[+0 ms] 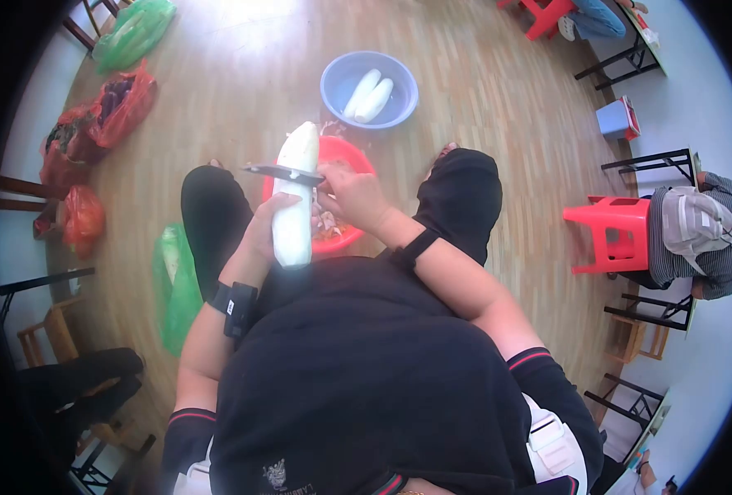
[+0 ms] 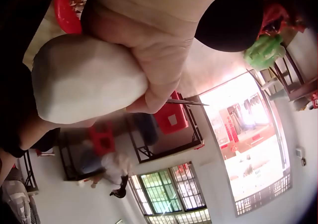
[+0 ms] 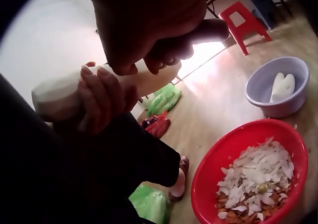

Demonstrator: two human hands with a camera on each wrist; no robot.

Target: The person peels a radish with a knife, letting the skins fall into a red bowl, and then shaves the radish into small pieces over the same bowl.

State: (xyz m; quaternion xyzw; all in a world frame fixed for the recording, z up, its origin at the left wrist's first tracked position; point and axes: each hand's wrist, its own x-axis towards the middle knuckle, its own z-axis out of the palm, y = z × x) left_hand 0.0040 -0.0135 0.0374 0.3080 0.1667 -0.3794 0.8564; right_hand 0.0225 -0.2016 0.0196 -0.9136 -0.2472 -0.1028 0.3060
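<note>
A long, peeled-looking white radish points away from my body, above the red basin. My left hand grips its lower half from the left side; the left wrist view shows the radish's blunt near end in front of the palm. My right hand holds a peeling knife by its handle, which is mostly hidden in the fingers. The blade lies crosswise over the radish's upper part, with its tip sticking out to the left. In the right wrist view the right hand covers the blade.
The red basin holds white and orange peelings. Beyond it stands a blue-grey basin with two white radishes. A green bag lies left of my leg, with red bags farther off. A red stool stands right.
</note>
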